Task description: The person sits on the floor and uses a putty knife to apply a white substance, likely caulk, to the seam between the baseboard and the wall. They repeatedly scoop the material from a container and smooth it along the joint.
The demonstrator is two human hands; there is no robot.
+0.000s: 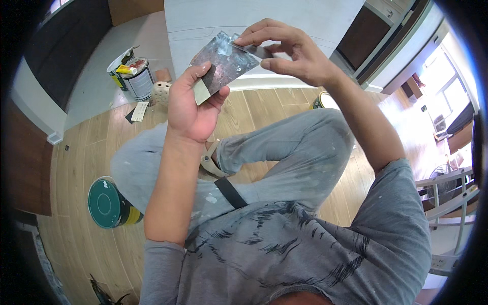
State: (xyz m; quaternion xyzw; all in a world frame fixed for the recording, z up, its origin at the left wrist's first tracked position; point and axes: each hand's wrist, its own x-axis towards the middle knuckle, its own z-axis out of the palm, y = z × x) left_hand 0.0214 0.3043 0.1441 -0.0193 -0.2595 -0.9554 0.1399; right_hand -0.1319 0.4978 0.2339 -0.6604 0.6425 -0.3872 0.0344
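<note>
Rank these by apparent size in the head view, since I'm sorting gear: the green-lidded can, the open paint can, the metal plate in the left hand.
1. metal plate, though nearness to the camera inflates it
2. green-lidded can
3. open paint can

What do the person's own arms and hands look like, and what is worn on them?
Both forearms are bare. The left hand and right hand wear no gloves, rings or watch. Short grey sleeves of a T-shirt with dark brush-stroke markings end near the elbows.

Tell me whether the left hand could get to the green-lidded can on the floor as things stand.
Probably not right away: the left hand is gripping a metal plate, and the bent knee lies between it and the green-lidded can.
</note>
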